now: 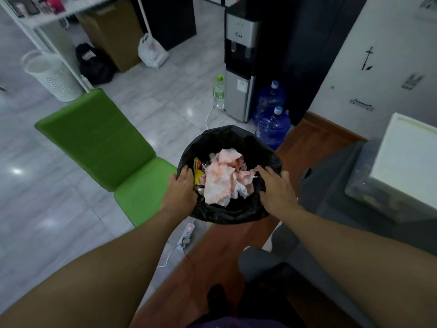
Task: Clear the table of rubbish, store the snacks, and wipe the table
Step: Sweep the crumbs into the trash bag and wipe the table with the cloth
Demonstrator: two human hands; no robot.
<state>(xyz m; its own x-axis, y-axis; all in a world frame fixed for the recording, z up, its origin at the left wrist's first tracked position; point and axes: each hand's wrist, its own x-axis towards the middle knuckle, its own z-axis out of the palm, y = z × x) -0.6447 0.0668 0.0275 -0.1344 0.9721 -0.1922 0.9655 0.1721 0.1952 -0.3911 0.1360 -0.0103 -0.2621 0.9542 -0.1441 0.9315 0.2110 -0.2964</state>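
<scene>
A round rubbish bin lined with a black bag (227, 138) is in the middle of the view. Inside lie crumpled pink-stained tissues (222, 178) and a yellow snack wrapper (198, 172). My left hand (181, 189) grips the bin's left rim, fingers curled over the bag. On the right rim rests my right hand (275, 185), fingers over the edge. Both arms reach forward and down.
A green chair (101, 143) lies to the left of the bin. A power strip (186, 233) with cables sits on the floor below. Behind stand a water dispenser (240, 67), two blue water jugs (272, 124), a green-capped bottle (218, 92). A grey sofa (331, 181) is at right.
</scene>
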